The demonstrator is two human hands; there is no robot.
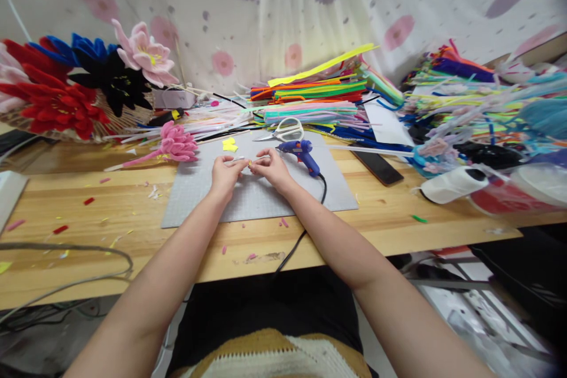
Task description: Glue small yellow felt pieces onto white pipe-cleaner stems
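Observation:
Over the grey cutting mat (190, 195), my left hand (227, 176) and my right hand (272, 169) meet with fingers pinched. Between their fingertips is a small yellow piece (250, 163), and a thin whitish stick (238, 158) shows by my left fingers. Just right of my right hand lies a blue glue gun (302, 155) with a black cord. White-handled scissors (289, 129) rest behind the hands, and yellow pieces (230, 144) lie on the mat behind my left hand.
A pink flower (177, 143) lies left of the mat. Bundles of coloured stems (314, 91) line the back. At the right are a black phone (378, 165) and a white spool (454, 184). Large plush flowers (62, 103) stand at the back left.

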